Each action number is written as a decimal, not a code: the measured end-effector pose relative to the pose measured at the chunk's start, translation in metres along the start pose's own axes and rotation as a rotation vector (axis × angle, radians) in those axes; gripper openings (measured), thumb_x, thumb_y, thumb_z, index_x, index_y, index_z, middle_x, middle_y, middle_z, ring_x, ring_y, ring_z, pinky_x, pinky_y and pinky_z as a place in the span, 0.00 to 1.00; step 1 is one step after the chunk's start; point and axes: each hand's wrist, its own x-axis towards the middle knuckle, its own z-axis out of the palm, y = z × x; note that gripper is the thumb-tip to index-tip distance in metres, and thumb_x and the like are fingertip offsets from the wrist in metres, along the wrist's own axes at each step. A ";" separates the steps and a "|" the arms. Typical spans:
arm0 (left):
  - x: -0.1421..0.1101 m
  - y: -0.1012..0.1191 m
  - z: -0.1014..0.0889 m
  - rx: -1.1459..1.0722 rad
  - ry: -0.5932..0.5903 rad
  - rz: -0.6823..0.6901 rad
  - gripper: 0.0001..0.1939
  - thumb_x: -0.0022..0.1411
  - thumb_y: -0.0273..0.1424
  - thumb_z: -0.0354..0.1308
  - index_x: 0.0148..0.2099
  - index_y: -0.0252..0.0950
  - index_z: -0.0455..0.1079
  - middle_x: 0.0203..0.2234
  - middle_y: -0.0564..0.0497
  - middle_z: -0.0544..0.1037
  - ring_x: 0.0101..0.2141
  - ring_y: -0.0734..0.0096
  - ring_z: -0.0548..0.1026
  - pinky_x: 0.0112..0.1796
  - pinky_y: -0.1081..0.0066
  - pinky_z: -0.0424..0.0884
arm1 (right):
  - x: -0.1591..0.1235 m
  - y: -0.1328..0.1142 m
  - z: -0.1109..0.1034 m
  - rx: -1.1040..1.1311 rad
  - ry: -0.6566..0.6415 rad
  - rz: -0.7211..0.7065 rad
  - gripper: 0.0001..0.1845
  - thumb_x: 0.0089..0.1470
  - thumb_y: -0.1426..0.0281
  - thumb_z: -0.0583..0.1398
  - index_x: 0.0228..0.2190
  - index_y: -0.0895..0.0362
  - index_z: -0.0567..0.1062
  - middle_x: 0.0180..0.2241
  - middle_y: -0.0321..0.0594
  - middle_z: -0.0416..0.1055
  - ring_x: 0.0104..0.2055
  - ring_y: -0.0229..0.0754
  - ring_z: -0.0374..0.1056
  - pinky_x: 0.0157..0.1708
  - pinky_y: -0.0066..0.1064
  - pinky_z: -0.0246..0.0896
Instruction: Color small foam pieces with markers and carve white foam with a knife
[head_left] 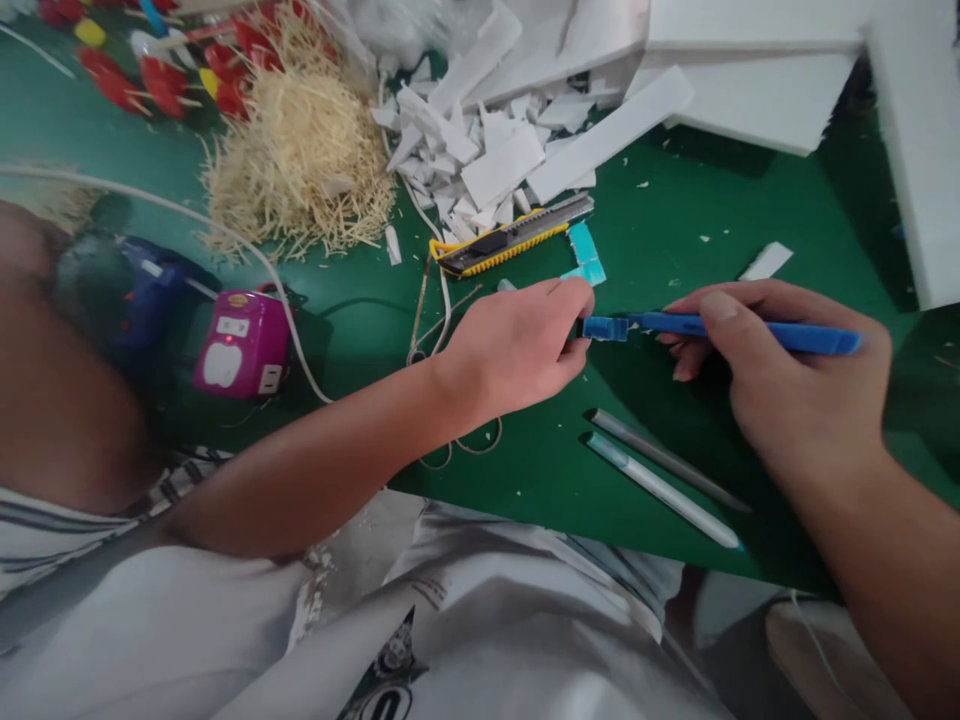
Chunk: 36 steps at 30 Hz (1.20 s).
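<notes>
My left hand (517,345) is closed, pinching a small blue piece (606,328) between thumb and finger over the green table. From the other side my right hand (802,370) grips a blue marker (780,333), its tip at the end of that piece. Whether tip and piece touch I cannot tell. Just beyond my left hand lie a yellow box cutter (517,238) and turquoise pieces (586,252). Two more pens, a grey one (667,458) and a white one with a teal end (664,490), rest between my hands and the table edge.
White foam scraps (502,165) are heaped at the back, with larger white boards (757,90) to their right. Left of them sits a pile of thin wooden sticks (300,160). A pink power socket (244,343), a blue glue gun (154,290) and scissors (480,440) lie on the left.
</notes>
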 end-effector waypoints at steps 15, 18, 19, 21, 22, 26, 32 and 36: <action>0.000 0.001 0.000 0.010 -0.016 -0.011 0.10 0.73 0.33 0.60 0.53 0.38 0.75 0.31 0.53 0.79 0.34 0.65 0.79 0.31 0.68 0.63 | 0.000 0.000 0.002 -0.010 0.004 0.015 0.09 0.62 0.67 0.68 0.28 0.48 0.85 0.23 0.34 0.78 0.22 0.38 0.70 0.24 0.33 0.67; 0.000 0.000 0.001 -0.003 -0.004 -0.007 0.10 0.73 0.33 0.60 0.53 0.39 0.75 0.31 0.54 0.79 0.34 0.66 0.80 0.31 0.68 0.64 | 0.001 0.001 0.002 -0.012 -0.024 0.022 0.12 0.62 0.66 0.68 0.25 0.49 0.84 0.20 0.34 0.74 0.21 0.39 0.69 0.23 0.33 0.66; 0.000 0.000 0.001 -0.004 0.000 -0.006 0.10 0.73 0.33 0.60 0.53 0.39 0.75 0.31 0.54 0.79 0.34 0.66 0.80 0.31 0.69 0.64 | 0.001 0.001 0.002 -0.011 -0.026 0.018 0.13 0.62 0.66 0.68 0.25 0.49 0.84 0.20 0.34 0.74 0.21 0.39 0.70 0.23 0.33 0.66; 0.001 0.000 0.001 0.002 0.001 -0.005 0.10 0.72 0.33 0.60 0.53 0.39 0.75 0.31 0.54 0.79 0.34 0.66 0.80 0.31 0.69 0.63 | 0.001 0.000 0.001 -0.011 -0.012 0.007 0.10 0.62 0.65 0.68 0.28 0.49 0.85 0.22 0.34 0.76 0.22 0.39 0.70 0.25 0.34 0.68; 0.001 0.001 0.001 0.008 -0.002 -0.007 0.10 0.73 0.33 0.60 0.53 0.38 0.76 0.31 0.54 0.79 0.34 0.65 0.80 0.31 0.68 0.63 | 0.000 0.000 0.001 -0.013 -0.007 0.006 0.08 0.62 0.65 0.68 0.29 0.49 0.86 0.23 0.34 0.77 0.22 0.39 0.70 0.26 0.34 0.68; 0.001 0.001 -0.001 0.023 -0.031 -0.009 0.10 0.73 0.33 0.60 0.53 0.38 0.76 0.31 0.54 0.79 0.34 0.65 0.79 0.30 0.68 0.61 | -0.001 -0.001 0.001 -0.022 -0.034 0.024 0.11 0.62 0.65 0.69 0.26 0.49 0.85 0.21 0.34 0.75 0.21 0.39 0.70 0.23 0.32 0.65; 0.000 0.001 -0.001 0.015 0.000 0.002 0.08 0.73 0.33 0.60 0.52 0.39 0.75 0.30 0.54 0.78 0.33 0.66 0.79 0.30 0.68 0.61 | 0.001 0.001 0.001 -0.015 -0.002 0.006 0.06 0.60 0.65 0.70 0.30 0.48 0.86 0.23 0.34 0.78 0.21 0.39 0.69 0.23 0.33 0.65; 0.000 0.000 -0.001 0.020 -0.006 0.007 0.09 0.73 0.32 0.60 0.52 0.39 0.75 0.30 0.54 0.79 0.34 0.66 0.80 0.29 0.68 0.61 | 0.001 0.002 0.001 -0.038 -0.046 0.018 0.12 0.61 0.66 0.68 0.25 0.48 0.85 0.21 0.34 0.76 0.21 0.41 0.69 0.23 0.34 0.64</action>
